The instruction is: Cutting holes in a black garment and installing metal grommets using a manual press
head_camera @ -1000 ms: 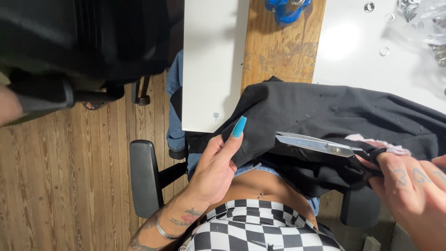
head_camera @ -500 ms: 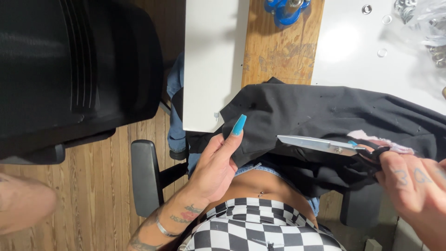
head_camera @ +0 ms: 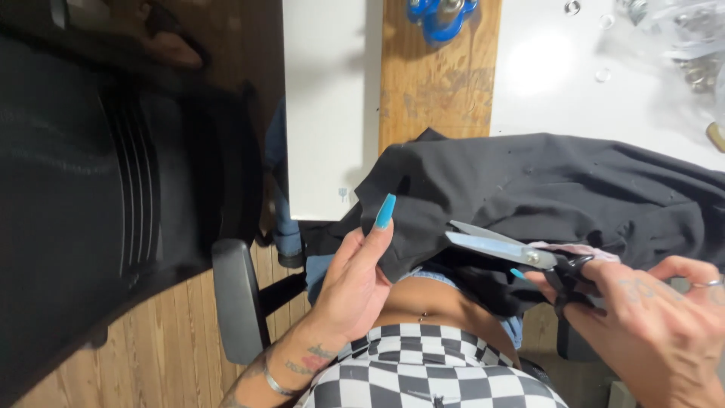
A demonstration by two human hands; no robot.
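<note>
The right hand grips the scissors, blades slightly parted and pointing left along the black cloth edge toward the left hand, which pinches that edge, fingers half curled, just beside the tips

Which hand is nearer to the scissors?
Right. The right hand holds the scissors by the handles; the left hand is apart from them, gripping the black cloth edge.
</note>
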